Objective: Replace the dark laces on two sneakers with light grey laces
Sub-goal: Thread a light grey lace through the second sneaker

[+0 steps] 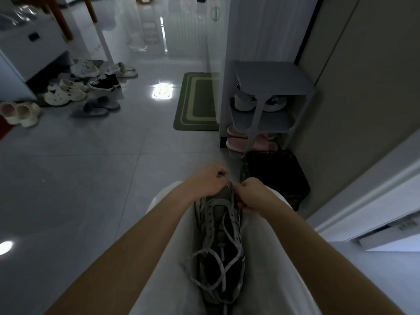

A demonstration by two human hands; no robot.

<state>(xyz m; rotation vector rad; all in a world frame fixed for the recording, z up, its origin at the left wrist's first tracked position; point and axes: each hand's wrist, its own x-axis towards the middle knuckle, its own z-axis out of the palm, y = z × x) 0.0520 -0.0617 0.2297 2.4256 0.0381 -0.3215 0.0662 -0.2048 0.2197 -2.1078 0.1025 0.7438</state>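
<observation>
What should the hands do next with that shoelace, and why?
Probably pull the light grey lace snug at the sneaker's far end: the left hand and right hand both pinch it there, while the eyelets nearer the person are empty and the rest lies loose.

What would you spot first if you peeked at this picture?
The grey sneaker lying in the person's lap, bottom centre, with a light grey lace looped loosely over it. The left hand and right hand pinch the lace at the shoe's far end. Beyond, a green mat lies mid-floor and a pile of shoes sits far left.
</observation>
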